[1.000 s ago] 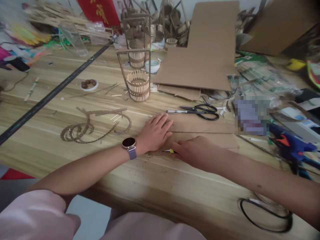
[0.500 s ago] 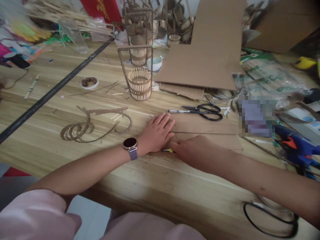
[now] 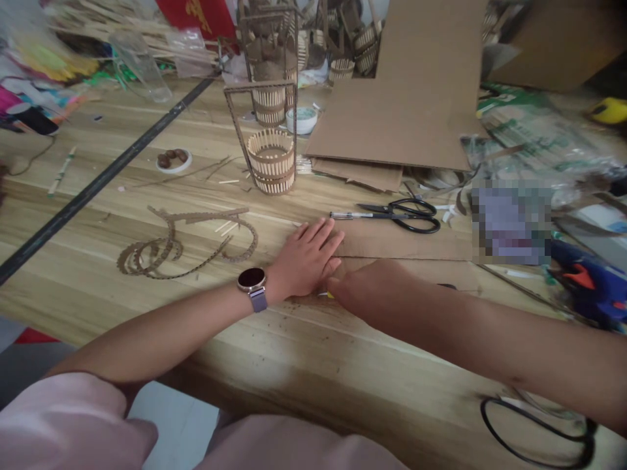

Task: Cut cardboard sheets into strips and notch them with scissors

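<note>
My left hand (image 3: 308, 258), with a watch (image 3: 251, 281) on its wrist, lies flat with fingers spread over the left end of a cardboard strip (image 3: 401, 241). My right hand (image 3: 369, 287) is closed on a utility knife (image 3: 330, 295); only a thin blade and a bit of yellow show, close beside my left thumb. A second cardboard piece (image 3: 460, 277) lies partly under my right hand and forearm. Just beyond the strip are a pen (image 3: 341, 215) and black-handled scissors (image 3: 401, 214).
Curled cardboard strips (image 3: 171, 245) lie at left, near a long dark bar (image 3: 112, 150). A small stick basket (image 3: 271, 166) with a tall handle stands behind, beside large cardboard sheets (image 3: 386, 124). A blue glue gun (image 3: 588, 284) and a black cable loop (image 3: 533, 434) are at right.
My right hand has shifted slightly left with the knife, nearer my left thumb. My left hand stays pressed on the cardboard. The view has moved a little.
</note>
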Demonstrator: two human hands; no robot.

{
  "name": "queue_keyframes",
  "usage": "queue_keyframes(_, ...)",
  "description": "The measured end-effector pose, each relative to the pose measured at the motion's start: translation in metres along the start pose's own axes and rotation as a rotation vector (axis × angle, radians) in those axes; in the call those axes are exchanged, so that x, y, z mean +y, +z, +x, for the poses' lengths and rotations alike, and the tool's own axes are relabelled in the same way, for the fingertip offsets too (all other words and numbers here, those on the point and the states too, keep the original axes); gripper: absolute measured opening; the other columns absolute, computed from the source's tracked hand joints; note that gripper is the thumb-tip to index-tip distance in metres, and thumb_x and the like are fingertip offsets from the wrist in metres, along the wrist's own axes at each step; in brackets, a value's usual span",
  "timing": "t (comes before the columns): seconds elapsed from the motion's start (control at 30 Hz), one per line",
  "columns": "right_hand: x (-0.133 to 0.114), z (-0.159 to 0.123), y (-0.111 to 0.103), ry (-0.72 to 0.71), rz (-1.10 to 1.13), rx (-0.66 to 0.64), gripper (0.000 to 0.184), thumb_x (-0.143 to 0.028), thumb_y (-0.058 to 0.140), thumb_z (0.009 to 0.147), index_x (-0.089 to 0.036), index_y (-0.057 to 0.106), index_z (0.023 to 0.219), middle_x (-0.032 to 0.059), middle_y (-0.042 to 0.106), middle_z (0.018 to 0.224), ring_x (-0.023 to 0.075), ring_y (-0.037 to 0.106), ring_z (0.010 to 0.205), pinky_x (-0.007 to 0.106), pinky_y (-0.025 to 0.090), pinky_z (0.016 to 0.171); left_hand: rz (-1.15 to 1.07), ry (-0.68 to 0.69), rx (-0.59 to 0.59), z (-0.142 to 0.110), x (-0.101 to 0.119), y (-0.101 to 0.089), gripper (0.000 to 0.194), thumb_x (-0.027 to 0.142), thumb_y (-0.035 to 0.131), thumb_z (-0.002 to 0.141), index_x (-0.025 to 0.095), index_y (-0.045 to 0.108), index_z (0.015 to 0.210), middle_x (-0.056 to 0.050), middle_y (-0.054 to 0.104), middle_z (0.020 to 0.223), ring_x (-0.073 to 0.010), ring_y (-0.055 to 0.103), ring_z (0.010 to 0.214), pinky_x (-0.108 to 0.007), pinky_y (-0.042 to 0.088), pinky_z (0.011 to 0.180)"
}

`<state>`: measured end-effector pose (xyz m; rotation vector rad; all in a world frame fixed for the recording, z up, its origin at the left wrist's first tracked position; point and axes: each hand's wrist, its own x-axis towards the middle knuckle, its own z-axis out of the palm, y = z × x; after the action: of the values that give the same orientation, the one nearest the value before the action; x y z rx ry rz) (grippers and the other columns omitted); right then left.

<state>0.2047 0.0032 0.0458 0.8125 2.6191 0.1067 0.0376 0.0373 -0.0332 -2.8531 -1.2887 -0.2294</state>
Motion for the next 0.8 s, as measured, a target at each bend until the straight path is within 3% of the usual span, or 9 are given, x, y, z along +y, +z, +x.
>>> queue_keyframes(0.27,0.013,-0.01,0.021,-0.008,0.032,-0.025,0.034,0.003,0.049,0.082,-0.02,0.068,0.096,0.0018,0.071,0.066,0.019,0.068,0.059,0.029,0.025,0.045,-0.022,-0.004,-0.003,-0.001,0.0,-0.001,0.053,0.039,0.038,0.106,0.011,0.044,0.15,-0.02,0.035,0.163,-0.0335,0.032,0.152,-0.05,0.028,0.122)
queue_keyframes(0.57,0.012,-0.016,0.004,0.062,0.026,-0.139,0.042,0.008,0.049,0.077,-0.025,0.071,0.092,0.0032,0.075,0.068,0.0212,0.07,0.057,0.031,0.025,0.042,-0.047,-0.003,-0.006,-0.001,0.0,-0.001,0.053,0.039,0.036,0.106,0.011,0.043,0.151,-0.02,0.035,0.163,-0.0336,0.031,0.152,-0.051,0.027,0.122)
queue_keyframes(0.8,0.018,-0.025,0.005,0.105,0.026,-0.205,0.045,0.007,0.049,0.075,-0.025,0.071,0.097,0.0045,0.076,0.072,0.0234,0.072,0.064,0.031,0.025,0.046,-0.044,-0.007,-0.02,-0.001,0.0,-0.002,0.054,0.039,0.036,0.107,0.01,0.043,0.151,-0.02,0.034,0.163,-0.0344,0.031,0.152,-0.052,0.026,0.122)
